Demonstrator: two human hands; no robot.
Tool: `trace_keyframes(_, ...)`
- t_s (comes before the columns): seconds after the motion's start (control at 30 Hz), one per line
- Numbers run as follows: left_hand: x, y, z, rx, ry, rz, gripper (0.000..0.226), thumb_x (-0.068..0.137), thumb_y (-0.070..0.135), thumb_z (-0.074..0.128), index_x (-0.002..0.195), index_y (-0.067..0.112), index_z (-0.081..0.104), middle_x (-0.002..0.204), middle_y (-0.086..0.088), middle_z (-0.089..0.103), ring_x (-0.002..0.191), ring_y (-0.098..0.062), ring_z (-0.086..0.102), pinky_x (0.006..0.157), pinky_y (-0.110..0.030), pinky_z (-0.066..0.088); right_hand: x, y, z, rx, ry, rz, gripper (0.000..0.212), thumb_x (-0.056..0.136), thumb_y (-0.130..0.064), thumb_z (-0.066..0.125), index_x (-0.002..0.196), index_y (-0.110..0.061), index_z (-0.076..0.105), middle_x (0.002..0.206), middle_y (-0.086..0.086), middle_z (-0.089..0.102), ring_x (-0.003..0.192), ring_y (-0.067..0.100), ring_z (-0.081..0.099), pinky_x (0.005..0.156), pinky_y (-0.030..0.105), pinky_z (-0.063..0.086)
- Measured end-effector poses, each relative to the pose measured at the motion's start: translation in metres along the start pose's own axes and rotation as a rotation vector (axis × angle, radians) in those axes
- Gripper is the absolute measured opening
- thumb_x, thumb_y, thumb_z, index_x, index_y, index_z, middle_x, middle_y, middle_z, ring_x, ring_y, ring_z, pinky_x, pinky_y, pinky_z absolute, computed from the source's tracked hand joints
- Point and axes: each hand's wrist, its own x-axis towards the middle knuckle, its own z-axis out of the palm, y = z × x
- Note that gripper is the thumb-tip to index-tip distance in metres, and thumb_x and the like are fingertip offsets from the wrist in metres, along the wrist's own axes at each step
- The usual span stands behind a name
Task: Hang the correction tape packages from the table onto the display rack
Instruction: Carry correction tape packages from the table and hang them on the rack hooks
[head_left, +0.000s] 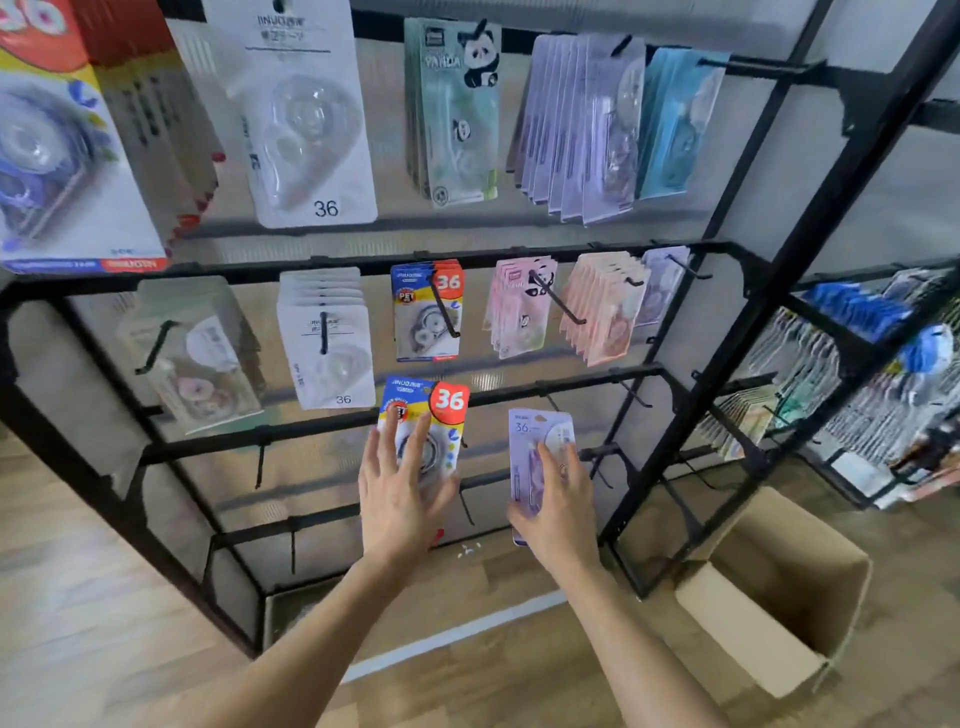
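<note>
We see two correction tape packages held up against the black display rack (769, 291). The blue-and-yellow package (423, 410) with a red "36" badge sits just below centre, its top at the rail of the third row; our left hand (400, 493) lies flat over its lower half, fingers (418, 436) spread apart and pressing on the blister rather than curled round it. At about 3 o'clock from it, near but apart, is the lilac package (535, 447), upright, marked "36." at its top corner. Our right hand (558, 514) clamps its lower part — thumb on the front, the other fingers behind, so we cannot tell how they lie.

At 12 o'clock from the blue package hangs a matching stack (423, 312) on a hook. At 10 o'clock from it is a white stack (324, 338), and at 2 o'clock are pink stacks (519, 312). The top row carries panda-print packages (457, 114) and lilac ones (587, 130).

At 4 o'clock — on the wooden floor (62, 597) — stands an open cardboard box (779, 597).
</note>
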Motion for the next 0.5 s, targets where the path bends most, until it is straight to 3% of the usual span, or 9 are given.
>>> trace_keyframes(0.2, 0.023, 0.030, 0.023, 0.035, 0.171, 0.029, 0.066, 0.082, 0.046, 0.052, 0.141, 0.025, 0.031, 0.152, -0.015, 0.025, 0.138, -0.040, 0.027, 0.110, -0.044, 0.022, 0.055, 0.026, 0.000, 0.011, -0.104, -0.153, 0.079, 0.084, -0.035, 0.067, 0.149, -0.022, 0.023, 0.157, 0.009, 0.009, 0.142, 0.027, 0.016, 0.110, 0.032, 0.026)
trace_keyframes(0.37, 0.032, 0.057, 0.044, 0.088, 0.305, -0.027, 0.064, 0.081, 0.048, 0.052, 0.138, 0.023, 0.034, 0.150, -0.017, 0.023, 0.135, -0.046, 0.029, 0.106, -0.053, 0.029, 0.093, 0.043, -0.010, 0.073, -0.161, -0.272, 0.081, 0.081, -0.031, 0.072, 0.148, -0.019, 0.027, 0.158, 0.010, 0.007, 0.144, 0.028, 0.013, 0.114, 0.036, 0.024)
trace_keyframes(0.5, 0.031, 0.071, 0.052, 0.152, 0.380, -0.067, 0.063, 0.081, 0.048, 0.052, 0.136, 0.022, 0.036, 0.149, -0.019, 0.025, 0.136, -0.042, 0.029, 0.106, -0.051, 0.029, 0.109, 0.056, -0.012, 0.073, -0.212, -0.349, 0.080, 0.082, -0.030, 0.071, 0.148, -0.019, 0.027, 0.158, 0.011, 0.007, 0.145, 0.030, 0.011, 0.115, 0.039, 0.021)
